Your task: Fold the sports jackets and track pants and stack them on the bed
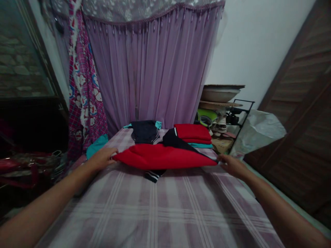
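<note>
A red and black garment (pixel 160 156) is stretched sideways over the bed, pinched at both ends. My left hand (pixel 105 157) is closed on its left end. At the right end, my right hand (pixel 230 164) grips the edge by a white-trimmed black strip. A black part with a white stripe lies folded back behind the red part, and a striped black cuff (pixel 153 176) pokes out below it. Behind it rests a stack of folded red clothes (pixel 193 132) with a teal layer underneath. A dark navy garment with teal ends (pixel 145 131) lies spread to the left of that stack.
The bed has a plaid sheet (pixel 170 213). Purple curtains (pixel 155 69) hang behind it. At the right stand a cluttered black rack (pixel 243 119) and a translucent plastic bag (pixel 258 132). Teal cloth (pixel 97 146) lies at the left edge, near a patterned pink curtain (pixel 84 89).
</note>
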{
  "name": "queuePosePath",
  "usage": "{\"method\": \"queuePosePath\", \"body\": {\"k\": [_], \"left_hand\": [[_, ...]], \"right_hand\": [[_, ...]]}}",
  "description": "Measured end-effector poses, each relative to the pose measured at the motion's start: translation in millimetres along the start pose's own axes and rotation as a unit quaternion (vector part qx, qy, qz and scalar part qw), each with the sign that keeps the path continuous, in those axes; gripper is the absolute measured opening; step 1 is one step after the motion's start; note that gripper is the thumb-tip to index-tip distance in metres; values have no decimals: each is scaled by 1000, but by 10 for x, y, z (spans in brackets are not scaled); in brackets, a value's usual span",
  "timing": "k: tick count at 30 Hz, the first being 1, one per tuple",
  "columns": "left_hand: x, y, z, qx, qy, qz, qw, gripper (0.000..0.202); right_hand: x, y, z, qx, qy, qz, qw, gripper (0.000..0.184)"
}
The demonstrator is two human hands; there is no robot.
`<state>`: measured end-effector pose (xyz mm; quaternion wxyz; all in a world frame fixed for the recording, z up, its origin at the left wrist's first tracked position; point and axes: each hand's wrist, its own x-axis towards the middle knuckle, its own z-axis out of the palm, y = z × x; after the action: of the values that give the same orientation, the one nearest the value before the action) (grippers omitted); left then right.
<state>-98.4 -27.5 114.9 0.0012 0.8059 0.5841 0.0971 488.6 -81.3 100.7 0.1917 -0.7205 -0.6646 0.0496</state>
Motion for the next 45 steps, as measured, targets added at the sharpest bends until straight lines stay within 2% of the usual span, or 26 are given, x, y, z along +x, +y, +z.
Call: {"method": "queuePosePath", "body": {"k": [1,2,3,5,8,11,14,17,19,21,23,25,27,29,31,34,36,38,40,42,43,45], "left_hand": [[-131,-33,166,0,-55,19,998,47],[-236,-55,285,-7,-76,24,997,47],[-307,-62,358,-9,-89,22,996,49],[-343,-29,395,-17,-79,3,997,50],[-195,138,365,-29,-44,-6,999,50],[27,387,462,-32,-7,29,999,51],[196,608,664,6,-1,42,999,56],[291,717,785,44,-27,36,998,38],[304,708,766,48,-36,45,997,24],[257,639,670,42,-33,59,997,26],[137,531,523,12,-28,79,996,30],[-47,421,359,-38,-49,102,993,34],[-264,360,209,-64,-111,110,986,37],[-465,376,102,-56,-178,88,978,38],[-606,463,51,-43,-241,53,968,36],[-662,627,55,-57,-319,26,946,37],[-605,699,73,-84,-356,14,930,39],[-504,728,79,-80,-340,-7,937,44],[-388,730,82,-31,-241,-24,970,49],[-287,728,107,25,-123,-35,991,51],[-250,730,134,42,-94,-41,994,51],[-213,739,219,55,-112,-54,991,54]], "right_hand": [[-107,73,141,9,-63,-10,998,31],[-188,128,254,17,-98,-19,995,34],[-237,162,341,25,-118,-26,992,36],[-245,156,449,35,-110,-32,993,38],[-131,-14,557,19,-55,-9,998,38],[-28,-247,707,-14,-12,42,999,50],[15,-397,841,-8,-21,75,997,56],[38,-428,834,28,-55,79,995,41],[27,-396,731,84,-78,68,991,32],[-32,-332,572,177,-101,44,978,27],[-149,-246,395,269,-141,15,953,23],[-300,-156,238,316,-215,-4,924,21],[-440,-79,130,324,-305,0,895,19],[-529,-32,77,295,-379,17,877,17],[-550,-22,63,240,-423,23,873,20],[-476,-77,72,171,-456,3,873,38],[-387,-151,97,151,-439,-14,886,50],[-287,-253,164,127,-376,-21,917,56],[-194,-381,295,72,-281,-18,957,54],[-116,-524,484,13,-190,-5,982,52],[-85,-596,591,-6,-155,1,988,52],[-38,-716,796,-18,-115,12,993,56]]}}
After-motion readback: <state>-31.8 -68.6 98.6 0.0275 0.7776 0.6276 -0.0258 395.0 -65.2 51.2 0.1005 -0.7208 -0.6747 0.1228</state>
